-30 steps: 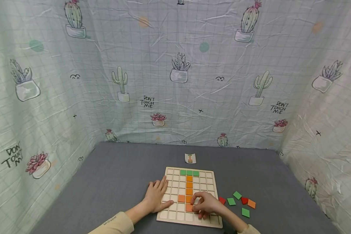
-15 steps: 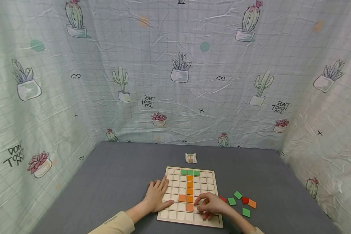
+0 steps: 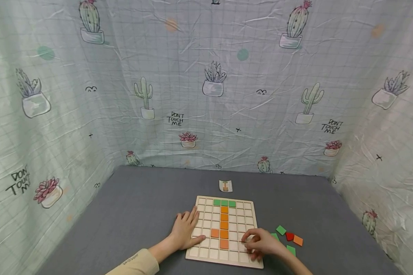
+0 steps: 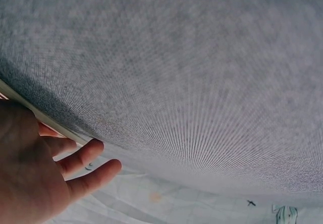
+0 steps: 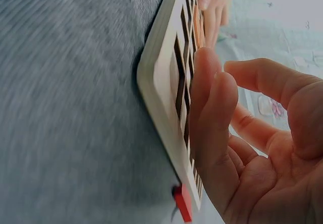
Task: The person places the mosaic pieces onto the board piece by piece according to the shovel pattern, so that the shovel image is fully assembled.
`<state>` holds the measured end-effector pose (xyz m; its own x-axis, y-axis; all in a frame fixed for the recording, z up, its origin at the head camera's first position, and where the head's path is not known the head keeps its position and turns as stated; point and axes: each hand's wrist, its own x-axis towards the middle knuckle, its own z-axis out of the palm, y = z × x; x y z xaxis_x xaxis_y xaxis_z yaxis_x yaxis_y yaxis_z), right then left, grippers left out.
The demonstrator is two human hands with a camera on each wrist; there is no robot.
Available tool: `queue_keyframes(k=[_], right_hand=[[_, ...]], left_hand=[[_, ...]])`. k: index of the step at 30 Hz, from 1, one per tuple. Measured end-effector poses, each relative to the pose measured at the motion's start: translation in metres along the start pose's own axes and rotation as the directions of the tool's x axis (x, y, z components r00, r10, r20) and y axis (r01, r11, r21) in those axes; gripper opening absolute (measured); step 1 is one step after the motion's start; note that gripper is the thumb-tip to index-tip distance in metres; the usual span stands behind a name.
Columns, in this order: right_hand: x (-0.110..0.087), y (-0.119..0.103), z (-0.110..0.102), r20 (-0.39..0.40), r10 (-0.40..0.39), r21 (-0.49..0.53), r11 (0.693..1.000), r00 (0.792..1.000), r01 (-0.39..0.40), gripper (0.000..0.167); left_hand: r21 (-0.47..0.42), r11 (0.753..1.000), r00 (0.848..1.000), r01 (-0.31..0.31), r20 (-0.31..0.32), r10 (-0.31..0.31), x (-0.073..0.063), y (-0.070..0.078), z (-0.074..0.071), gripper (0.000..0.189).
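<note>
A wooden grid board [image 3: 223, 262] lies on the table. Three green tiles [image 3: 225, 203] sit in its far row, with a column of orange tiles [image 3: 224, 225] below them. Two paler orange tiles, one at the left [image 3: 215, 233] and one at the near end [image 3: 224, 243], sit by that column. My left hand [image 3: 186, 231] rests spread at the board's left edge, thumb over the cells. Over the board's near right part, my right hand [image 3: 259, 243] has bent fingers; in the right wrist view nothing shows between thumb and fingertips.
Right of the board lie loose tiles: a green one [image 3: 280, 230], a red one [image 3: 290, 236], an orange one [image 3: 298, 240] and another green one [image 3: 291, 250]. A red tile [image 5: 182, 203] shows by the board's edge. A small patterned card [image 3: 225, 186] lies beyond the board.
My right hand has moved right, away from the near paler orange tile toward the board's right edge, and now covers part of the loose tiles. My left hand stays in place.
</note>
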<state>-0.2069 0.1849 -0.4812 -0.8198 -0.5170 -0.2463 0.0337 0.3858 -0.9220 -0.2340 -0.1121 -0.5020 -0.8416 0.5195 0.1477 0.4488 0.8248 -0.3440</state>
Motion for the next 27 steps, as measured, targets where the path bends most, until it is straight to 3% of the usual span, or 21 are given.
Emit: queue_keyframes(k=[10, 27], right_hand=[[-0.019, 0.009, -0.02, -0.078, 0.021, -0.067, 0.997, 0.997, -0.026, 0.025], [-0.058, 0.028, -0.056, -0.182, 0.046, -0.056, 0.997, 0.982, -0.057, 0.038]], left_hand=[[0.019, 1.0, 1.0, 0.0, 0.01, 0.0, 0.001, 0.001, 0.001, 0.083], [-0.001, 1.0, 1.0, -0.006, -0.004, 0.006, 0.0, 0.0, -0.003, 0.082]])
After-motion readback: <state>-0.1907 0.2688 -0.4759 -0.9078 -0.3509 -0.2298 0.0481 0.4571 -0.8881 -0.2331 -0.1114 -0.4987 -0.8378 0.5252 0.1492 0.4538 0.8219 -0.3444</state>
